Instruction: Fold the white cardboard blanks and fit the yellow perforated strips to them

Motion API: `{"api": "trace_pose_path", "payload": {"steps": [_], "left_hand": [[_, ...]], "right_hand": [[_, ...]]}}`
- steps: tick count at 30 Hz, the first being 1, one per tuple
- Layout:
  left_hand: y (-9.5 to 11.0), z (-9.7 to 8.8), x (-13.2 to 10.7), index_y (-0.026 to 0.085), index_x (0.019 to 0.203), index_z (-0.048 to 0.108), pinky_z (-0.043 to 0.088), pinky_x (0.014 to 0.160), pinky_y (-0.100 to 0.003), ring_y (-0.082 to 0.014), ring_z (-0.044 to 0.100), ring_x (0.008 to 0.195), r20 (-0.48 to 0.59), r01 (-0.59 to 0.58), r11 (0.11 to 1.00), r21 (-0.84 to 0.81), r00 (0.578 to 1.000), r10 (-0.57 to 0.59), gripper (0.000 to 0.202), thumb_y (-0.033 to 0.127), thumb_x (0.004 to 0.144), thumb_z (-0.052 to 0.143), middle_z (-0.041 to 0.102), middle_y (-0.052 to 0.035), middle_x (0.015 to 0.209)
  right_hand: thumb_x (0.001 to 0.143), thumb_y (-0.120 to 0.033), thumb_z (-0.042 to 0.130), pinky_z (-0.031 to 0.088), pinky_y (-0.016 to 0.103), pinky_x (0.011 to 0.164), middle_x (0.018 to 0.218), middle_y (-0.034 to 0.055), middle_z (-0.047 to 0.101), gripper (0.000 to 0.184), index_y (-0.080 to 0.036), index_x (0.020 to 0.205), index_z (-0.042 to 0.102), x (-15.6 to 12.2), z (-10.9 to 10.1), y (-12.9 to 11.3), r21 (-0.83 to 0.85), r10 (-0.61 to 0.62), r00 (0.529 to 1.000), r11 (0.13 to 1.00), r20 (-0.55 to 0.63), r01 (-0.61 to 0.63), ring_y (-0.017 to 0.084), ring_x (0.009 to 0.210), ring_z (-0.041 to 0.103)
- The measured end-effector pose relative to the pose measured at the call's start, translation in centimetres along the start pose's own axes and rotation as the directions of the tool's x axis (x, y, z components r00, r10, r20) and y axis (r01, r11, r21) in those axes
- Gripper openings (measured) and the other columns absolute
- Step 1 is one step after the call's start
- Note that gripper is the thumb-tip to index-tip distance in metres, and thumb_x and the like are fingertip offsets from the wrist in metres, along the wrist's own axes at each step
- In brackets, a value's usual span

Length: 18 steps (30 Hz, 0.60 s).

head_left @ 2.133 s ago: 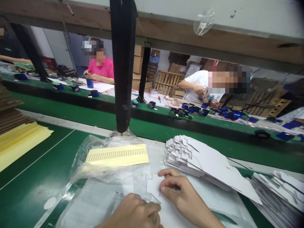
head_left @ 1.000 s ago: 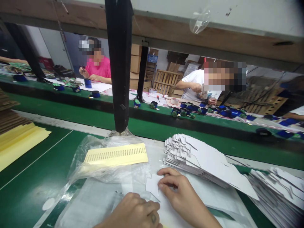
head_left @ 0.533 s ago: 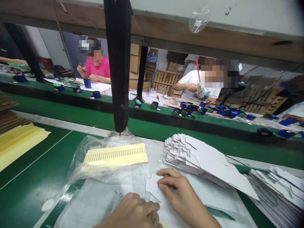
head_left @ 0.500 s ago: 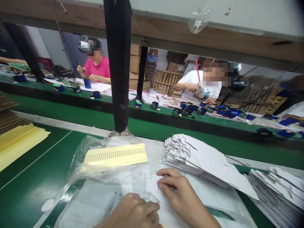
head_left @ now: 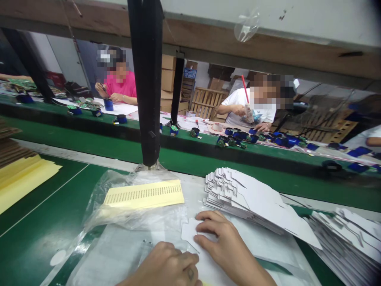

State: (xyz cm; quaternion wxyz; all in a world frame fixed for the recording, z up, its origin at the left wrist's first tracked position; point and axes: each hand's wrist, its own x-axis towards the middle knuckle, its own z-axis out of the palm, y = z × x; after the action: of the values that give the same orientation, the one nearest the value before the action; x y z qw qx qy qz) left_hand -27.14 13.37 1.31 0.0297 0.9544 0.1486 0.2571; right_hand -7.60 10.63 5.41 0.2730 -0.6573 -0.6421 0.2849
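A flat white box blank point(head_left: 188, 233) with cut tabs lies before me on plastic sheeting. My right hand point(head_left: 224, 242) rests on it from the right, its fingers bent and apart, the thumb spaced from the index fingertip. My left hand point(head_left: 169, 263) is closed, knuckles up, over the left side of the blank. Its fingertips are hidden, and I cannot see what they pinch. A sliver of yellow shows under it at the bottom edge. Beyond the hands, a yellow sheet with rows of small print point(head_left: 144, 194) lies on a clear plastic bag point(head_left: 98, 198).
A stack of white box blanks point(head_left: 253, 194) stands right of centre, another pile point(head_left: 342, 238) further right. Yellow sheets point(head_left: 26, 178) lie at left. A black post point(head_left: 145, 79) rises behind the table. Across the green conveyor point(head_left: 184, 157), co-workers sit among blue parts with circuit boards.
My right thumb and fingers have shifted slightly on the blank, with the thumb a little further left. My left hand stays nearly in place.
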Motion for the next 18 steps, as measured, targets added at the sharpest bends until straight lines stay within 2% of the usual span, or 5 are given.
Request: {"api": "trace_pose_path", "payload": {"steps": [4,9,11,14,18], "left_hand": [[0.2,0.0,0.1,0.018,0.069,0.059,0.041,0.053,-0.030,-0.0158,0.066,0.056,-0.021,0.004,1.000,-0.012,1.000,-0.004,0.022,0.020,0.090,0.064,0.075,0.0031,0.085],[0.3,-0.4,0.0,0.018,0.074,0.061,0.047,0.060,-0.028,-0.0167,0.068,0.063,0.048,0.029,1.000,-0.011,0.998,-0.028,0.015,0.018,0.089,0.063,0.075,0.0012,0.088],[0.4,-0.5,-0.1,0.017,0.075,0.061,0.048,0.065,-0.027,-0.0166,0.069,0.066,0.079,0.036,0.999,-0.015,0.996,-0.035,0.015,0.018,0.090,0.062,0.074,-0.0005,0.086],[0.4,-0.7,-0.1,0.017,0.075,0.061,0.050,0.067,-0.026,-0.0161,0.069,0.068,0.102,0.037,0.999,-0.021,0.994,-0.034,0.016,0.017,0.091,0.060,0.074,-0.0015,0.085],[0.5,-1.1,0.2,0.017,0.076,0.062,0.051,0.067,-0.026,-0.0154,0.069,0.067,0.122,0.030,0.999,-0.022,0.992,-0.028,0.017,0.016,0.092,0.057,0.073,-0.0021,0.083]], "right_hand": [[0.080,-0.016,0.066,0.046,0.034,0.096,0.117,0.0043,0.069,0.010,-0.023,0.079,0.073,0.1,0.0,0.0,0.046,0.017,1.000,0.999,-0.007,-0.017,0.024,0.111,0.063],[0.076,-0.016,0.066,0.047,0.030,0.078,0.108,0.0017,0.070,0.010,-0.023,0.078,0.073,0.3,-0.2,-0.1,0.088,0.019,1.000,0.996,0.007,-0.019,0.018,0.081,0.061],[0.074,-0.017,0.067,0.046,0.031,0.076,0.104,0.0014,0.071,0.026,-0.025,0.097,0.075,0.5,-0.3,-0.1,0.079,0.046,0.999,0.996,-0.008,-0.045,0.017,0.075,0.058],[0.071,-0.017,0.067,0.047,0.031,0.073,0.106,0.0011,0.072,0.056,-0.027,0.126,0.066,0.8,-0.4,0.1,0.085,0.095,0.995,0.992,-0.023,-0.092,0.016,0.071,0.054],[0.077,-0.019,0.062,0.046,0.030,0.070,0.099,0.0019,0.075,0.034,-0.024,0.108,0.074,1.4,0.0,0.7,0.083,0.058,0.997,0.995,-0.049,-0.053,0.017,0.070,0.057]]}}
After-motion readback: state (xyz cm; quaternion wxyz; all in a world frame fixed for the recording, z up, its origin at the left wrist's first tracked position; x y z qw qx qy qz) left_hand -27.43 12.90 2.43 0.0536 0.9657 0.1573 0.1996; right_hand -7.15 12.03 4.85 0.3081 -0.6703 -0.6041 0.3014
